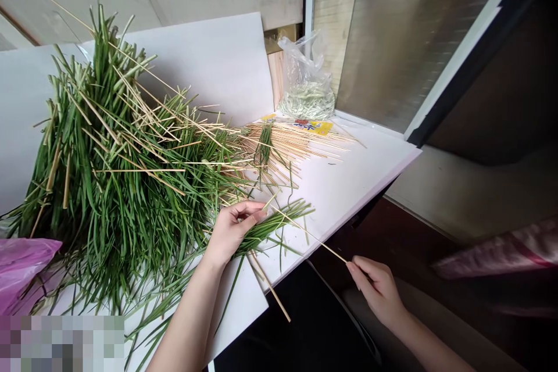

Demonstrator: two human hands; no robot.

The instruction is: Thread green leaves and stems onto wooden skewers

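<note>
Left hand: thumb and forefinger pinched together on a pale green stalk, the left hand (231, 231) seen from above; the other fingers curl out of sight beneath, so their grip cannot be told.
Right hand: the right hand (378, 289) pinches the near end of a thin stick (314, 238) between thumb and fingertips, beyond the table's edge; its remaining fingers are mostly hidden.
Stick: slants up from the right hand to the left fingertips, above the table corner; whether its far tip pierces the green stalk (271, 200) or merely lies against it is too small to tell.
Small bundle: green stems (283, 222) lie beside and under the left hand, which covers part of them.
Big heap: long green leaves (131, 203) fill the left of the white table (366, 154), loose sticks strewn across (many ends vanish among the leaves).
Fanned sticks: a spread of sticks (288, 148) lies behind the small bundle, partly under greenery.
Clear bag: a clear bag (307, 96) of pale green shreds, contents not identifiable, stands near a yellow label (321, 127), its lettering unreadable.
Left edge: a pink bag (26, 270) is cut off; pixelation hides the corner below.
</note>
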